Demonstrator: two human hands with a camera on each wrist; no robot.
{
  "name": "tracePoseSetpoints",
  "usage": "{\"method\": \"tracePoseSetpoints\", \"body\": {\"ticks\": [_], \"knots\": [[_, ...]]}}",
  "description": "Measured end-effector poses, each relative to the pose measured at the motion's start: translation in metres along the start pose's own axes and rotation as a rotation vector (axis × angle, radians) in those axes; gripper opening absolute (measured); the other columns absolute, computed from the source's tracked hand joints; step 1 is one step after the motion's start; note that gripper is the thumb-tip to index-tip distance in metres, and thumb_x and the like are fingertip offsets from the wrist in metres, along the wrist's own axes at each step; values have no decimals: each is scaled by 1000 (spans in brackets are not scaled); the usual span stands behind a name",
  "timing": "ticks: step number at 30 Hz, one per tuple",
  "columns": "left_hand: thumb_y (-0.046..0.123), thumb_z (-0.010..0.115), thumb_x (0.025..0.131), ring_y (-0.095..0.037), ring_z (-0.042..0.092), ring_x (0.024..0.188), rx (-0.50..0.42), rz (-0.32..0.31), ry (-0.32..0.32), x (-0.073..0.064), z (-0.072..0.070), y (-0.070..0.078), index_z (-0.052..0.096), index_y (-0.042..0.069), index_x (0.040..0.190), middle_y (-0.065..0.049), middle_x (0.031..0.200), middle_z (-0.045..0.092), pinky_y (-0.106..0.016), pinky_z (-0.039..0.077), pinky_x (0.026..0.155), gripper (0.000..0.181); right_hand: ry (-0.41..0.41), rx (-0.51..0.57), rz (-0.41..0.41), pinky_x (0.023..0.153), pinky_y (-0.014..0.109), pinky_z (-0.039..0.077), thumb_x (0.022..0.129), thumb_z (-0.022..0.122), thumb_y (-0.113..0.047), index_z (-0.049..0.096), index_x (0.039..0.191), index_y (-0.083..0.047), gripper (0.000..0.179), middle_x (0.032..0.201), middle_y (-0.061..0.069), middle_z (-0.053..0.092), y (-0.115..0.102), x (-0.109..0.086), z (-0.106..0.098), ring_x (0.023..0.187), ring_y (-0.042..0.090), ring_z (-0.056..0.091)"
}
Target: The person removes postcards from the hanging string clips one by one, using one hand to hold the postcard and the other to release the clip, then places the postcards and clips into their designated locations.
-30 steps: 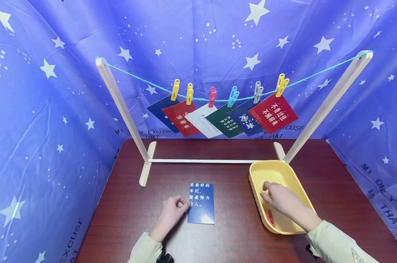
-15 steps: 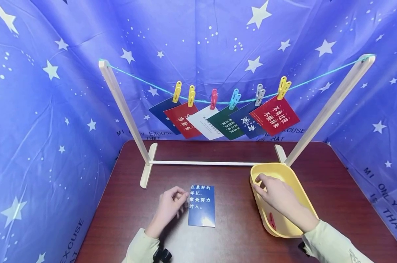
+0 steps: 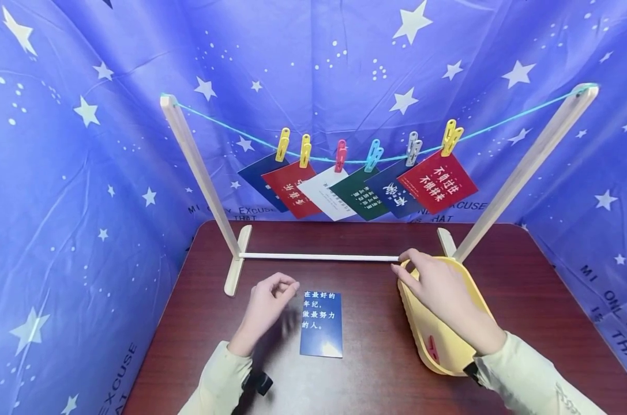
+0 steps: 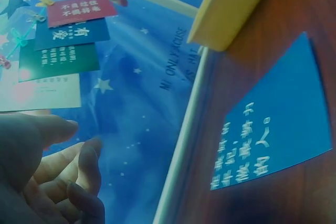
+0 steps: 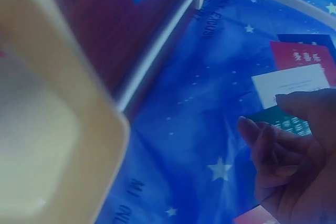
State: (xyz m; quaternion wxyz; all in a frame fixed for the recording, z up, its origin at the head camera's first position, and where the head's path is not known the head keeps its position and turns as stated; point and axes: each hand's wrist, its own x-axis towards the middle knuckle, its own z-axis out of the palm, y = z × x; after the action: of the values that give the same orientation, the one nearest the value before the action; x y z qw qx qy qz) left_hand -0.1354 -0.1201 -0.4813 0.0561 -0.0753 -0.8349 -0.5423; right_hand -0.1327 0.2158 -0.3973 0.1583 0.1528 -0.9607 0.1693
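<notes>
My left hand [image 3: 269,302] hovers over the table just left of a blue card [image 3: 320,340] with white writing, its fingers loosely bent and nothing between them. Over the far end of a yellow bin [image 3: 450,349] is my right hand [image 3: 445,294]; in the right wrist view its thumb [image 5: 299,103] and fingers stand apart, holding nothing. A red clothespin [image 3: 432,347] lies in the bin. Beyond the hands, several cards hang by clothespins from a green string [image 3: 230,125], among them a red card [image 3: 438,184], a green card [image 3: 362,199] and a white card [image 3: 325,196].
The string spans two wooden posts, left [image 3: 201,173] and right [image 3: 526,173], joined by a white bar [image 3: 318,257] low across the table [image 3: 375,334]. The bin stands against the right post's foot. A starry blue curtain [image 3: 303,69] encloses the table.
My right hand has moved from inside the bin towards its far edge and up. My left hand has lifted away from the blue card's left edge. The view has shifted slightly.
</notes>
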Motion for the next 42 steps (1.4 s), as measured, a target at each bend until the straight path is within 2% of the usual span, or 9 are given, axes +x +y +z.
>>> {"method": "tracePoseSetpoints", "body": {"ticks": [5, 8, 15, 22, 27, 30, 32, 36, 42], "knots": [[13, 78, 93, -3, 57, 61, -11, 22, 25, 8, -5, 7, 76, 11, 95, 1, 78, 73, -20, 46, 57, 3, -26, -4, -1, 52, 34, 47, 97, 74, -27, 70, 106, -10, 20, 84, 3, 73, -11, 9, -12, 59, 13, 60], [15, 77, 94, -5, 59, 63, -2, 36, 39, 12, -9, 11, 77, 12, 97, 0, 81, 75, -20, 46, 59, 5, -26, 15, -3, 56, 37, 50, 97, 73, -27, 70, 109, -9, 21, 92, 6, 75, -16, 15, -16, 66, 17, 64], [16, 77, 95, -26, 71, 62, -15, 46, 68, 22, -17, 18, 77, 9, 107, -7, 90, 78, -22, 47, 55, 14, -34, 69, 14, 67, 45, 58, 98, 73, -26, 70, 114, -7, 25, 102, 11, 77, -26, 29, -19, 78, 25, 71], [15, 75, 97, -14, 69, 57, -77, 25, 108, 30, -25, 24, 76, 5, 110, -15, 94, 78, -23, 50, 54, 17, 16, 61, -15, 67, 48, 58, 97, 75, -28, 71, 115, -8, 27, 104, 12, 77, -36, 39, -21, 79, 28, 71], [12, 74, 98, -25, 72, 59, -152, 31, 125, 38, -35, 29, 75, 3, 114, -20, 100, 77, -26, 56, 56, 19, 25, 95, -52, 65, 45, 58, 97, 76, -27, 71, 117, -10, 27, 103, 9, 77, -39, 48, -22, 76, 25, 69], [14, 75, 97, -23, 73, 59, -132, 28, 155, 43, -42, 32, 76, 5, 115, -17, 99, 78, -25, 56, 58, 20, 36, 108, -93, 62, 41, 56, 96, 77, -26, 71, 118, -11, 27, 101, 7, 76, -42, 53, -21, 73, 22, 65], [16, 76, 96, -15, 72, 58, -103, 32, 185, 47, -46, 33, 77, 7, 114, -15, 98, 79, -23, 55, 58, 20, 47, 110, -116, 60, 40, 56, 95, 77, -26, 71, 118, -12, 28, 101, 7, 76, -45, 57, -19, 72, 21, 64], [18, 78, 95, -12, 70, 56, -89, 52, 222, 55, -52, 36, 77, 7, 113, -14, 98, 79, -21, 51, 55, 22, 66, 110, -146, 61, 43, 57, 95, 78, -26, 72, 116, -12, 27, 103, 8, 76, -51, 64, -18, 73, 23, 66], [18, 80, 94, -15, 71, 58, -169, 74, 204, 64, -58, 35, 76, 4, 115, -19, 102, 78, -25, 56, 58, 26, 95, 130, -192, 63, 42, 56, 96, 77, -27, 73, 114, -12, 24, 104, 7, 77, -60, 74, -19, 73, 23, 67]]}}
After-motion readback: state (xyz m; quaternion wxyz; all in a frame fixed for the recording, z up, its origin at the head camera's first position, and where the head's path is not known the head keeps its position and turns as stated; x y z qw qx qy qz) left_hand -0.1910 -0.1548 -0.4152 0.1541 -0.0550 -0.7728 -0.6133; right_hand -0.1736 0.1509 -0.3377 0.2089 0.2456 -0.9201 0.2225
